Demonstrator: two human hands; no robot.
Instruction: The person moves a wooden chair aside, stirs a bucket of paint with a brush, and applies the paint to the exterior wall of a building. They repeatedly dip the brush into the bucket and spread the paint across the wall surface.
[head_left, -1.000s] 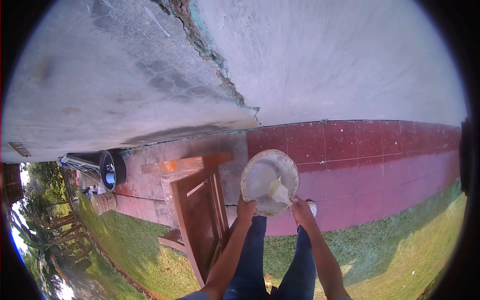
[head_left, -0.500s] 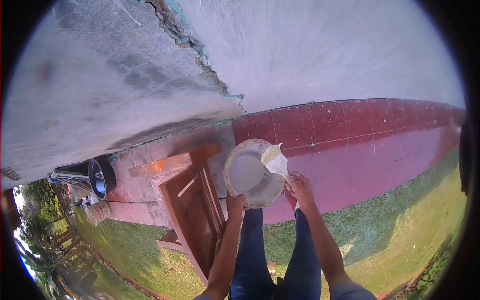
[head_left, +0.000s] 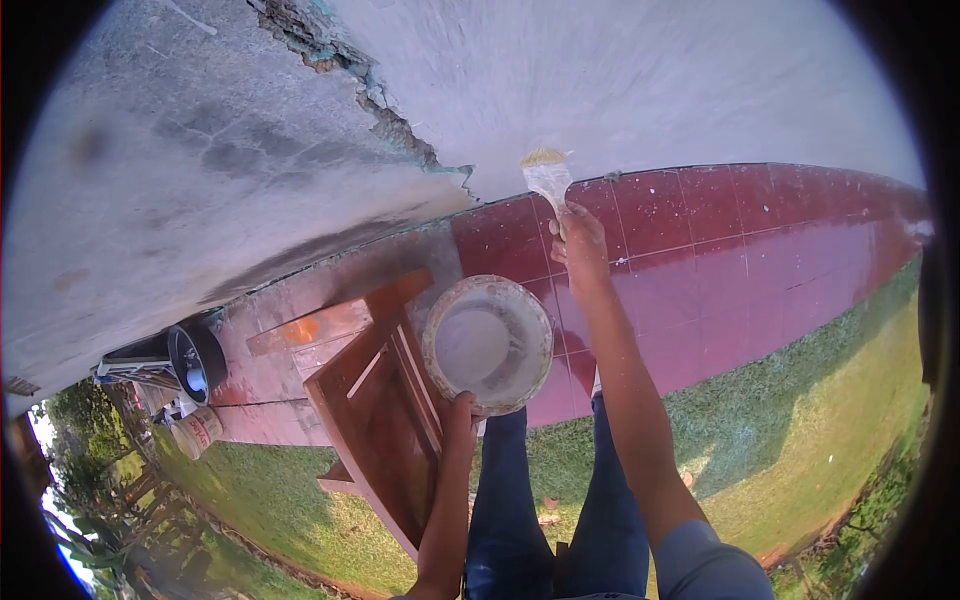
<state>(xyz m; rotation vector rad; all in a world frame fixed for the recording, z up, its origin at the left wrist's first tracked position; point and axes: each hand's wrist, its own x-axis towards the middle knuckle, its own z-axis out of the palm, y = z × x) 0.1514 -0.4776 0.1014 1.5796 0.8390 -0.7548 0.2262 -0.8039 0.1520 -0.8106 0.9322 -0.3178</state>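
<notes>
A round, paint-crusted bowl (head_left: 535, 345) with pale liquid inside is held by my left hand (head_left: 460, 415), whose thumb lies on its near rim. My right hand (head_left: 582, 240) is closed around the handle of a wide brush (head_left: 548, 178). The brush points up, its pale bristles in front of the lower part of the wall (head_left: 700, 90); whether they touch it I cannot tell. Right of and above the bowl is where my right hand is.
A brown wooden piece of furniture (head_left: 375, 400) stands just left of the bowl. Farther left are a black tub (head_left: 197, 362) and a white labelled bucket (head_left: 197, 432). Red tiles (head_left: 650, 212) run along the wall's foot, with grass (head_left: 740, 430) beyond. The wall has a jagged crack.
My right hand has moved up, taking the brush from over the bowl to the wall. The bowl in my left hand sits slightly farther left and the view has shifted a little.
</notes>
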